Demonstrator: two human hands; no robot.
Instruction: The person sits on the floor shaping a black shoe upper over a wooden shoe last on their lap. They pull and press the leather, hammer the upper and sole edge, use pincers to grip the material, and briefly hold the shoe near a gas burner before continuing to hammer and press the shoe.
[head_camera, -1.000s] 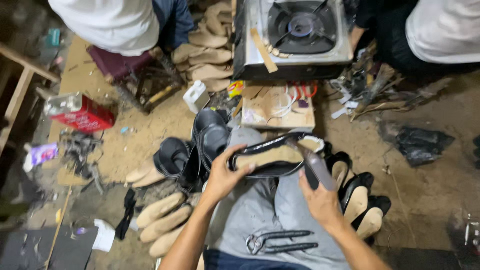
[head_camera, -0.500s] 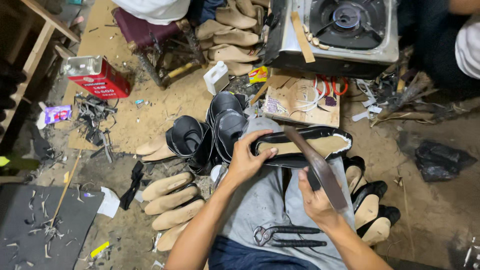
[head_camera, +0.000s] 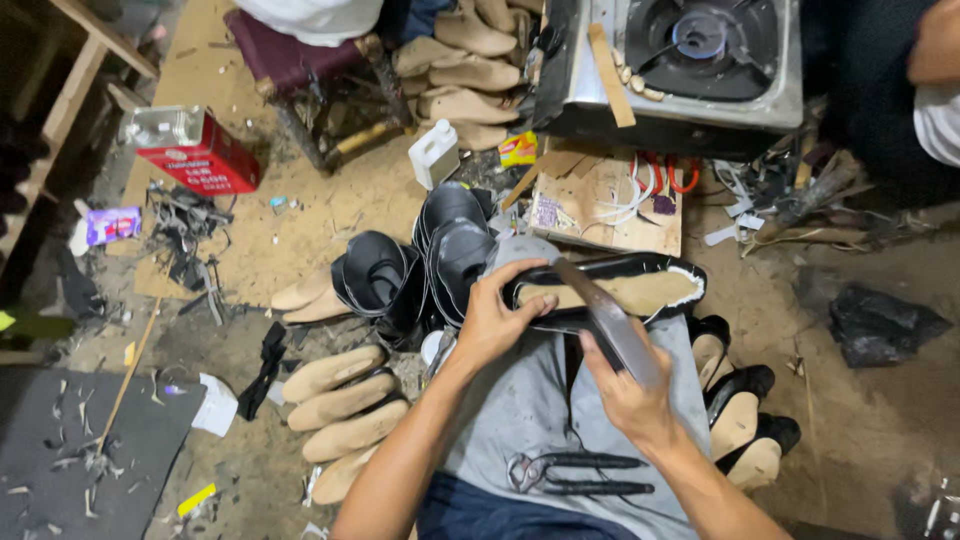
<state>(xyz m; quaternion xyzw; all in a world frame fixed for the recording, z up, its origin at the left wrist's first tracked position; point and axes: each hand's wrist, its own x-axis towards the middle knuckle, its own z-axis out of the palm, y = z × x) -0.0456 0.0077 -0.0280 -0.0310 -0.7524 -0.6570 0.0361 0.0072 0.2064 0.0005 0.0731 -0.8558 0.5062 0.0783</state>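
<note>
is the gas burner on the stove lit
Yes, a small blue flame shows at the centre of the gas burner on the stove at the top of the head view.

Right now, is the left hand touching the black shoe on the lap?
Touching. The head view shows the left hand resting on the black shoe, with its fingers curled over the heel end and no gap visible.
</note>
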